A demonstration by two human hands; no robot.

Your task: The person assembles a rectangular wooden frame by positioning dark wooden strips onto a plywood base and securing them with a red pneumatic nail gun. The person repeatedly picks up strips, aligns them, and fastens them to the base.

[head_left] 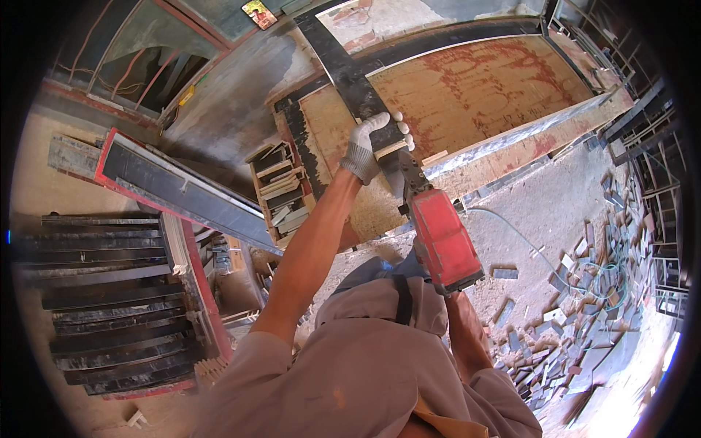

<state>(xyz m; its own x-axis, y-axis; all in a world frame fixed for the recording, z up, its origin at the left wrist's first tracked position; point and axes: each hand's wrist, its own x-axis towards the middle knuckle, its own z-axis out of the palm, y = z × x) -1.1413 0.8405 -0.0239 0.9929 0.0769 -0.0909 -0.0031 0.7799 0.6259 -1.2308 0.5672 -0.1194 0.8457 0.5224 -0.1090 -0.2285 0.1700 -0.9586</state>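
Note:
My left hand (369, 137), in a pale glove with a grey cuff, is closed on a long dark board (343, 69). Its fingertips show along the board's right edge. Beside them a short pale wood strip (391, 150) lies across the dark piece. A red nail gun (442, 237) is in my right hand, its dark nose (413, 175) close to the board's near end and below my left fingers. The tool's body hides most of my right hand (458, 306), which comes up from behind its lower end.
A brown workbench panel (482, 87) with reddish stains has dark edging. A crate (274, 186) of wood offcuts stands left of it. Stacked dark boards (117, 299) lie at far left. A thin hose (515, 230) runs right, towards many scattered offcuts (562, 336) on the floor.

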